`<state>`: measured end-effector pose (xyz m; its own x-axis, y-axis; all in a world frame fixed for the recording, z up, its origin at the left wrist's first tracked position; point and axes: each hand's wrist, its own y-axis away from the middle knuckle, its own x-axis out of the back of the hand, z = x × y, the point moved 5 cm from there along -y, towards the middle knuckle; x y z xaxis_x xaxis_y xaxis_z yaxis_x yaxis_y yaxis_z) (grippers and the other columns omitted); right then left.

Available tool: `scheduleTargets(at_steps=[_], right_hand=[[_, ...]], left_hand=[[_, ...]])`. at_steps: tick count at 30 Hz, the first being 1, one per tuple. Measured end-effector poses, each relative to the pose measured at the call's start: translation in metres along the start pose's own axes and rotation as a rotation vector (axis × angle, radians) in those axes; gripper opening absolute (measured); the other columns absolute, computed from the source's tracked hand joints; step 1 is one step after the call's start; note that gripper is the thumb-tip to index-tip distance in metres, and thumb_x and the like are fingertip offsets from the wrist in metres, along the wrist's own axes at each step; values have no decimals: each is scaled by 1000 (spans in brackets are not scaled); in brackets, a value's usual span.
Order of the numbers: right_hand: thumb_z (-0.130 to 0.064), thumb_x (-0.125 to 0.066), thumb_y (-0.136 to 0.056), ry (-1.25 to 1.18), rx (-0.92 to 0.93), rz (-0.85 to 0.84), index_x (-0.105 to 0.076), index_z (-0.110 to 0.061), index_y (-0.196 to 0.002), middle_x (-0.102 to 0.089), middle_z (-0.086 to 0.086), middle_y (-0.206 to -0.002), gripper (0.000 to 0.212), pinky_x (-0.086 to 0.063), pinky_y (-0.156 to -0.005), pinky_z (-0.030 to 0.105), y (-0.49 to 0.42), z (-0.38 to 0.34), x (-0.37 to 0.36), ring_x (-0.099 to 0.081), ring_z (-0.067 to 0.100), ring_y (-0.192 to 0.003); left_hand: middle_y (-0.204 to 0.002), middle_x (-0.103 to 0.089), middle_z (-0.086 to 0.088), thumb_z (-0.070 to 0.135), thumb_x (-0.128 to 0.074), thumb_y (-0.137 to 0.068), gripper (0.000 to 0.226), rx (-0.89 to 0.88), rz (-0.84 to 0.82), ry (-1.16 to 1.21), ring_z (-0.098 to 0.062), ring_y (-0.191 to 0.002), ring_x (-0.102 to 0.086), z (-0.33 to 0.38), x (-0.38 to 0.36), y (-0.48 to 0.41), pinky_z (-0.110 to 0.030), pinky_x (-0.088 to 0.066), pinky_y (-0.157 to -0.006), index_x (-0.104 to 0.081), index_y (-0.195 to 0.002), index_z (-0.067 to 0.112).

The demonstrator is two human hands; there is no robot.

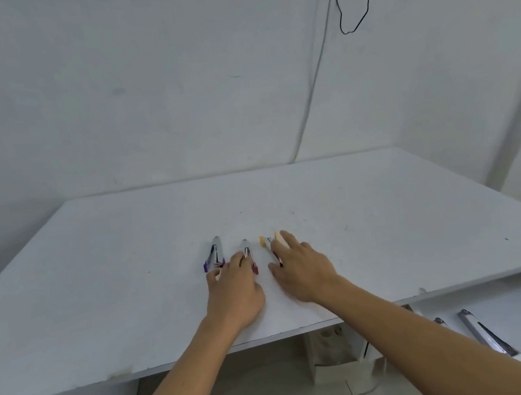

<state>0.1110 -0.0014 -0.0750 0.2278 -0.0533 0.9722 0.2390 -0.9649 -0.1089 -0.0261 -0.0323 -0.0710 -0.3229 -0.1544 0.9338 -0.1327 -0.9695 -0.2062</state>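
The head view shows three small metal tongs lying side by side on the white desk [129, 262]. Taking the red-tipped tongs [248, 253] as the mark, the purple-tipped tongs [215, 253] lie just to their left and the yellow-tipped tongs [268, 245] just to their right. The yellow pair is turned the other way, its coloured ends far from the person. The left grip [234, 286], a bare hand, comes onto the red-tipped tongs from the near side with its fingers a little bent over their coloured ends. Whether it pinches them or only rests on them cannot be told. The right grip [300, 268], just right of the red-tipped tongs, lies flat on the yellow pair with its fingers straight and spread, closed round nothing. These tongs look light, with stiff, springy steel arms that are smooth and likely to slip on the desk. The soft coloured tips should give better purchase. A sound hold would likely be across both arms near the middle, squeezing them together. Well to the right of the red-tipped tongs and nearer the person, an open drawer [511, 298] holds larger tongs [486, 333].
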Motion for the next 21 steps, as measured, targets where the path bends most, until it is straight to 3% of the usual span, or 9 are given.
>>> scheduleTargets(at_steps=[3,7,10,12,15,17,21], right_hand=[[-45,-43,-99,-15,-23,84,-46,-14,-127,-37,6,-147,42,-51,-75,42,-5,4,10,-54,33,-109],[-24,-47,-100,-4,40,23,-34,-26,-142,-29,5,-155,44,-49,-73,40,-6,6,5,-53,32,-114],[-4,-47,-93,30,41,1,-30,-29,-149,-49,8,-136,64,-46,-75,37,-1,16,3,-53,30,-115],[0,-50,-90,57,38,58,-34,-24,-145,-52,8,-127,62,-44,-73,34,4,27,8,-52,29,-112],[-5,-53,-88,132,26,113,-40,-16,-133,-54,8,-121,48,-45,-83,35,18,48,16,-52,28,-108],[-10,-49,-90,162,-13,105,-45,-14,-121,-59,9,-115,31,-43,-81,36,32,68,19,-55,28,-102],[-15,-39,-93,-21,-189,5,-48,-14,-96,-62,11,-104,10,-38,-69,36,62,117,34,-58,31,-88]], left_hand=[[-119,-54,2,28,-42,-94,30,10,74,22,-15,-107,-56,4,3,-1,-38,-31,-102,-59,-115,16],[-110,-56,-4,42,-46,-95,35,97,116,31,-22,-99,-59,13,9,-9,-38,-38,-92,-58,-108,11],[-113,-56,-11,34,-55,-91,37,176,61,123,-28,-101,-58,17,6,-13,-39,-48,-82,-47,-113,5],[-115,-56,-14,23,-56,-89,36,218,3,172,-29,-102,-57,20,4,-16,-36,-49,-77,-45,-115,2],[-112,-54,-13,19,-58,-84,28,201,-100,104,-27,-97,-55,31,-2,-19,-31,-42,-66,-48,-105,5],[-109,-54,-13,21,-57,-84,22,174,-140,67,-26,-93,-54,43,-10,-18,-30,-39,-64,-48,-98,7],[-112,-55,-15,29,-50,-91,36,132,-186,56,-27,-98,-56,79,-27,-15,-32,-42,-69,-51,-113,1]])
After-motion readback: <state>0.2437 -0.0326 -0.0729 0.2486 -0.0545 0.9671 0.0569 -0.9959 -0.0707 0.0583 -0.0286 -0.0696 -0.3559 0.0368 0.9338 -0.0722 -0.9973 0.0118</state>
